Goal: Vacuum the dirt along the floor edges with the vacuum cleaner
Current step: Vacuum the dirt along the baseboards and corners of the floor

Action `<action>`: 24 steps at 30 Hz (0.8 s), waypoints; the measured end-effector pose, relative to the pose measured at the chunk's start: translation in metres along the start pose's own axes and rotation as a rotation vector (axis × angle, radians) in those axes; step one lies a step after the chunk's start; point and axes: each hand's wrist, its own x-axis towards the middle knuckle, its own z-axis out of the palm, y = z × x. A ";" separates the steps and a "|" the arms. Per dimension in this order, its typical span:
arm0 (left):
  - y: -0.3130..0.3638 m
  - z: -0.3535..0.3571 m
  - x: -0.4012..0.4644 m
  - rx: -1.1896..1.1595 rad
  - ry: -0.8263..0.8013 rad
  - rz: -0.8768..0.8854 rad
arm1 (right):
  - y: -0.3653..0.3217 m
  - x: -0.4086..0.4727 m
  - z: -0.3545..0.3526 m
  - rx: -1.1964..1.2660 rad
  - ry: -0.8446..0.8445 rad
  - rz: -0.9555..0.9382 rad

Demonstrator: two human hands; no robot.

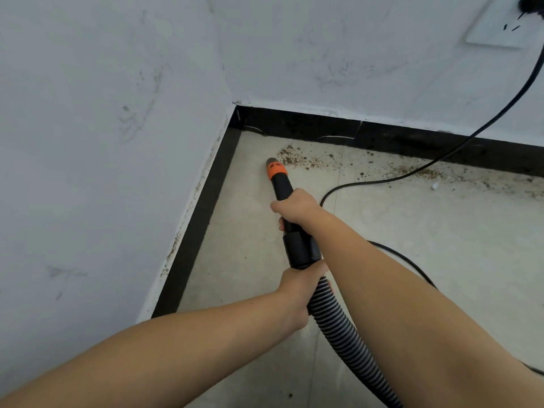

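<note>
Gripping nozzle – right hand | left hand clasping hose | dirt beside tip

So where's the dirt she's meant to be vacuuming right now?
In the head view the dirt lies along the black skirting board of the far wall, starting just right of the vacuum nozzle and trailing rightward under the power cord.

hose and wall socket cut off by edges

two bare forearms reach in from the bottom edge, no sleeves showing; left hand and right hand wear nothing.
</note>
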 end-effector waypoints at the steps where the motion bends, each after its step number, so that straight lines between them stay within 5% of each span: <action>1: -0.002 0.002 0.000 0.013 -0.007 -0.006 | 0.003 -0.001 -0.004 0.018 0.017 0.010; 14: -0.022 0.032 -0.003 0.144 -0.132 -0.042 | 0.044 -0.014 -0.055 0.136 0.249 0.098; 24: -0.011 0.017 0.003 0.053 -0.083 -0.041 | 0.019 -0.004 -0.025 0.042 0.108 0.051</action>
